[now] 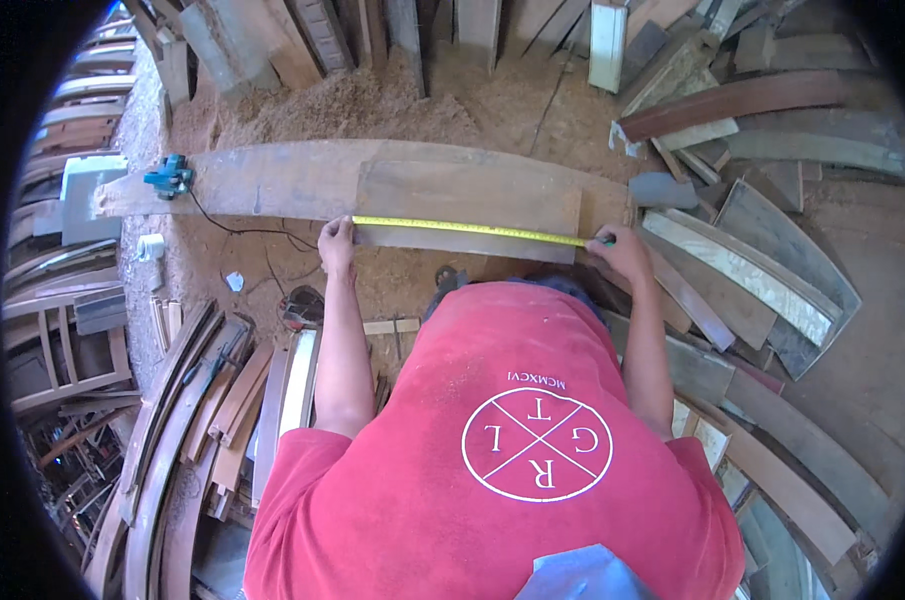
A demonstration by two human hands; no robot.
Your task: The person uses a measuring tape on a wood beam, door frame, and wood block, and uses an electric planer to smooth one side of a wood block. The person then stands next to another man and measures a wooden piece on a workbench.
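A yellow tape measure [472, 228] is stretched along the near edge of a brown wooden board [462, 185]. My left hand [337, 245] is closed on the tape's left end, at the board's left corner. My right hand [624, 253] is closed at the tape's other end, just past the board's right edge; a bit of dark green shows at its fingertips, too small to name. The board lies on top of a longer, wider plank [302, 165]. Towards that plank's left end sits a teal power tool [169, 176], with a dark cord trailing off it.
Sawdust [352, 108] is heaped behind the plank, below upright boards [242, 40]. Stacked timber [222, 400] lies at the left, and more offcuts [742, 270] crowd the right. A dark red beam [742, 103] rests at the far right. The cord [242, 232] crosses the ground.
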